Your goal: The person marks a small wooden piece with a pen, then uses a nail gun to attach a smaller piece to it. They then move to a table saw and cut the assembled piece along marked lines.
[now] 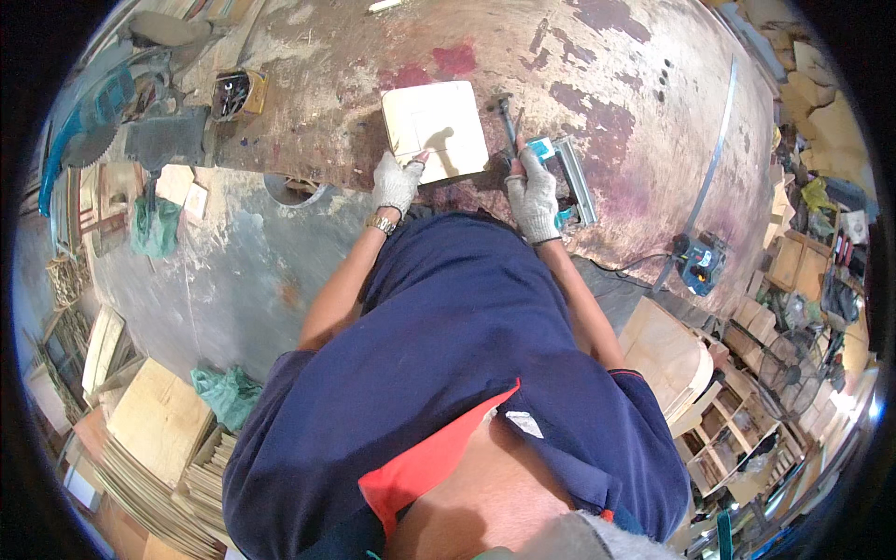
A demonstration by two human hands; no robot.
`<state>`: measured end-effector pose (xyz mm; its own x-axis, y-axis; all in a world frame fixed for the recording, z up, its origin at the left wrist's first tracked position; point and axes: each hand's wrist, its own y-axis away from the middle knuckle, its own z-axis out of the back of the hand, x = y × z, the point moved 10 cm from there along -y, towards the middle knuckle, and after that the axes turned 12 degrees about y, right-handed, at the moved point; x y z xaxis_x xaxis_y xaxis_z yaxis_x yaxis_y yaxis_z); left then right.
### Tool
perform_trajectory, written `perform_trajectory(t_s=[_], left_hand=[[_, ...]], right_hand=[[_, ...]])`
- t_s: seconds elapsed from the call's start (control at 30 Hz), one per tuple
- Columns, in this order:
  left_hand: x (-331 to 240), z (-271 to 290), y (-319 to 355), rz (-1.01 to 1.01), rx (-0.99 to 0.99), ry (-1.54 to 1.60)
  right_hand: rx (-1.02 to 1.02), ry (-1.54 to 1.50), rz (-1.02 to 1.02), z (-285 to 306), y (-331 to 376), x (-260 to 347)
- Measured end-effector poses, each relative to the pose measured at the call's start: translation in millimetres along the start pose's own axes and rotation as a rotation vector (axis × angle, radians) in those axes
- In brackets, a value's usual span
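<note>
A pale, square wooden piece with rounded corners (pixel 457 107) rests near the front edge of the worktable. My left hand (pixel 397 182), in a grey knit glove, is closed on its near left corner with the thumb on top. A wristwatch (pixel 382 223) is on that wrist. My right hand (pixel 535 196), gloved too, grips a hammer (pixel 508 119) by its handle, head pointing away from me, just right of the wooden piece. A dark shadow falls across the wood. Close beside my right hand lies a teal and silver nail gun (pixel 576 182), partly covered by the hand.
The worn, stained worktable (pixel 336 56) spreads ahead. A yellow box of small parts (pixel 239 94) and a blue handsaw (pixel 70 140) are at the left. A corded blue power tool (pixel 700 263) sits at the right edge. Stacked boards (pixel 154 420) stand lower left; a fan (pixel 789 373) lower right.
</note>
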<state>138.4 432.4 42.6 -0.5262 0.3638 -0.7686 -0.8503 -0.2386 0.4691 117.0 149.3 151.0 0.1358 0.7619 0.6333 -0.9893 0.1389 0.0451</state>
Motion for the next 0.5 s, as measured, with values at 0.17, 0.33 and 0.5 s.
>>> perform_trajectory(t_s=[0.17,0.33,0.5], left_hand=[[7,-15,8,0.16,0.114,0.269],[-4,-13,15,0.214,0.129,0.276],[-12,-12,18,0.186,0.131,0.264]], right_hand=[[-0.05,-0.069,0.058,-27,8,-11],[0.112,-0.158,-0.195,-51,20,-36],[-0.259,-0.132,-0.029,-27,21,-15]])
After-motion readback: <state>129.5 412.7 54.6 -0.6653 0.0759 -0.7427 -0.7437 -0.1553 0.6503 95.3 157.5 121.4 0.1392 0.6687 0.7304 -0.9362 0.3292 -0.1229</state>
